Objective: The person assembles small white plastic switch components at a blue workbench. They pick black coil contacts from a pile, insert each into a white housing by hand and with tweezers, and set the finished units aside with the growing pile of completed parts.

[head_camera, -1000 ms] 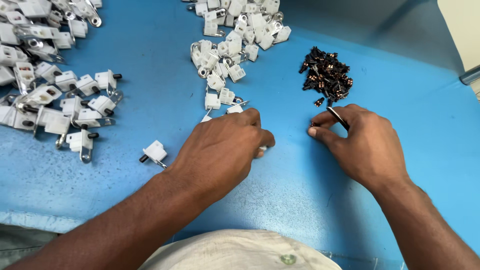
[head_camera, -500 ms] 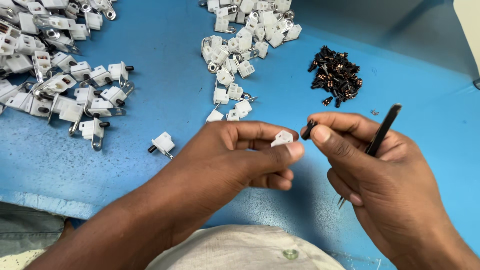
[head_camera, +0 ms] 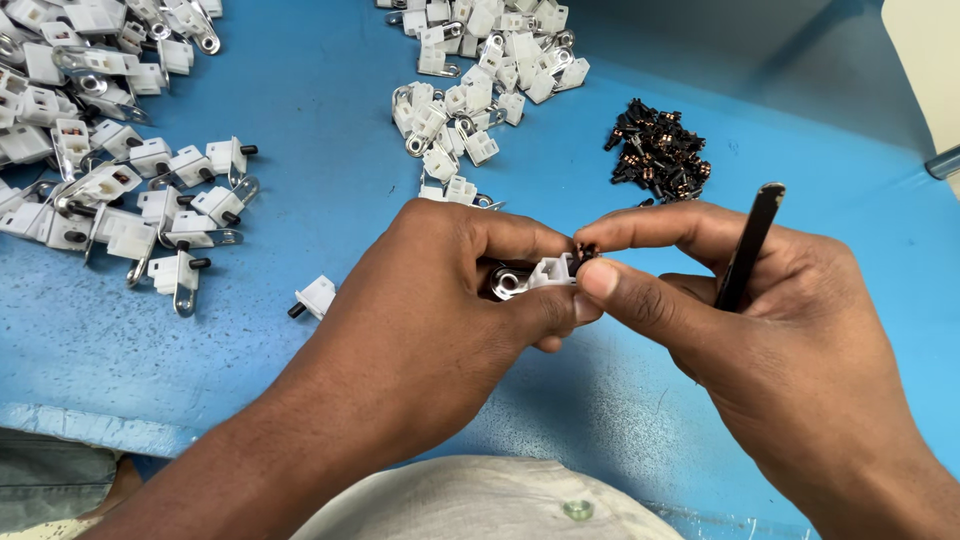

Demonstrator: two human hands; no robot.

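Left hand (head_camera: 440,300) pinches a small white plastic housing (head_camera: 553,271) above the blue bench (head_camera: 330,90); long axis roughly horizontal, metal eyelet end left, open end right. Right hand (head_camera: 760,330) thumb and forefinger press a small dark coil part (head_camera: 586,252) at that end, with a black tool (head_camera: 745,250) tucked upright in its fingers.

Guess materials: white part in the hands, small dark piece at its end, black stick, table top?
White part: likely moulded plastic, matte, with a shiny metal tab, probably steel. Small dark piece: black with coppery glints, perhaps wound wire. Black stick in the right hand: glossy, metal or plastic, unclear. Table top: blue painted or coated surface, scuffed.
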